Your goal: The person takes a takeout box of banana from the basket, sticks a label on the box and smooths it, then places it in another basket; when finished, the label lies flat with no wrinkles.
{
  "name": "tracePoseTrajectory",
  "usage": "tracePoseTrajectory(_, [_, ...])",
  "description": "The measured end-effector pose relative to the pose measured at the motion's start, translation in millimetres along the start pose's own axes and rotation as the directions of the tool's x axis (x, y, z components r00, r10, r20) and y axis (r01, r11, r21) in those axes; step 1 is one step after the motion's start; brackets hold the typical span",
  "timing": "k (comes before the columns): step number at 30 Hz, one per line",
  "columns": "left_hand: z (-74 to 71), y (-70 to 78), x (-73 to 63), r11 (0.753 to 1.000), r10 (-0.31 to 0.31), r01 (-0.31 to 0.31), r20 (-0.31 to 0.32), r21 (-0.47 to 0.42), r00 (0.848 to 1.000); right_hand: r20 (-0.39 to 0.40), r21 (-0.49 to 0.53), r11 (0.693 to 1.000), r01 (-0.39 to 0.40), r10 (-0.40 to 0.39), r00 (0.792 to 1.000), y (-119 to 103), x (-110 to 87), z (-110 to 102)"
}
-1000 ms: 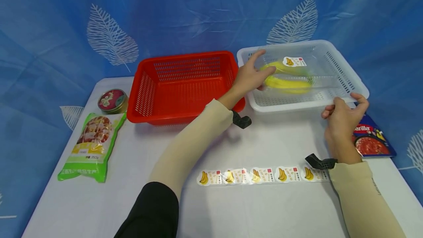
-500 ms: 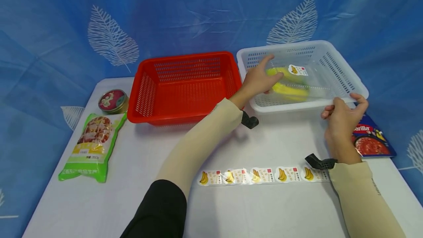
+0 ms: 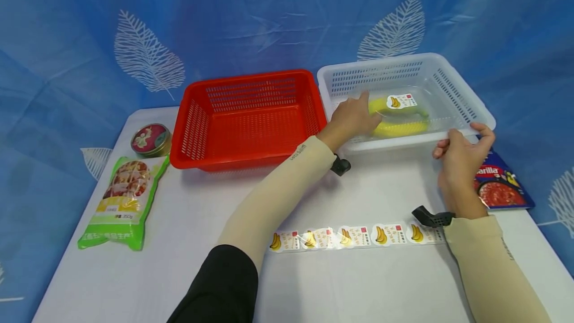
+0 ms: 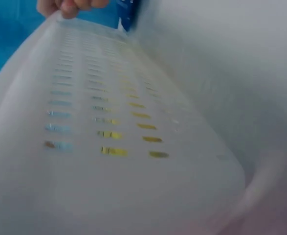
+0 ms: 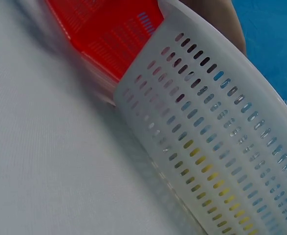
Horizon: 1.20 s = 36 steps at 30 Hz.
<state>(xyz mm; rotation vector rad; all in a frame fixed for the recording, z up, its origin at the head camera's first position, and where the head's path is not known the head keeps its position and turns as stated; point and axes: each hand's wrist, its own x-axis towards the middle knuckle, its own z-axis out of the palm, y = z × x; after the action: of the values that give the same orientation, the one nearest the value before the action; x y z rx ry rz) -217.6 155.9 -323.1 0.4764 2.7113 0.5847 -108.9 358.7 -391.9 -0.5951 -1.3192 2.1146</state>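
In the head view, a clear pack of yellow bananas (image 3: pixel 401 128) with a banana label on top lies inside the white slotted basket (image 3: pixel 332 74). My left hand (image 3: pixel 354 116) reaches over the basket's near left rim and grips the pack's left end; some of its fingers are hidden. At the front right corner, my right hand (image 3: pixel 464 158) pinches the basket's rim between thumb and fingers. Yellow shows through the basket's slotted wall (image 4: pixel 133 191) in the left wrist view. The right wrist view has the same wall (image 5: pixel 202 142) from the other end.
Left of the white basket stands a red basket (image 3: pixel 251 161). A round tin (image 3: pixel 151 139) and a green food bag (image 3: pixel 123 198) lie farther left. A strip of banana labels (image 3: pixel 356 238) lies in front, and a blue box (image 3: pixel 502 188) sits by my right wrist.
My left hand has moved right and lower in the head view, bringing the banana pack down into the white basket. The right hand stays on the rim.
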Motion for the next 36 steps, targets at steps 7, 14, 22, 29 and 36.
tracePoseTrajectory(7, [3.6,-6.1,-1.8,0.998,0.042,-0.039,-0.054,0.056,0.998,0.027,-0.003,1.0,0.005,-0.005,1.0,2.4,-1.1,1.1])
tracePoseTrajectory(14, [8.9,-13.9,-2.0,0.984,0.142,-0.119,-0.169,0.136,0.975,0.02,-0.02,1.0,0.009,-0.008,1.0,4.3,-2.3,1.6])
tracePoseTrajectory(22, [-9.6,-22.2,-18.7,0.925,0.34,-0.259,-0.297,0.278,0.893,0.02,-0.035,0.999,0.02,-0.02,1.0,4.5,-2.3,2.7])
tracePoseTrajectory(29, [-33.8,-41.0,-66.1,0.896,0.435,-0.438,-0.325,0.07,0.839,0.02,-0.053,0.999,0.014,-0.013,1.0,3.8,-2.8,1.0])
tracePoseTrajectory(36, [-37.5,-77.9,-116.1,0.771,0.522,-0.619,-0.407,-0.152,0.75,0.042,-0.144,0.988,0.057,-0.052,0.998,6.7,-5.3,-0.8])
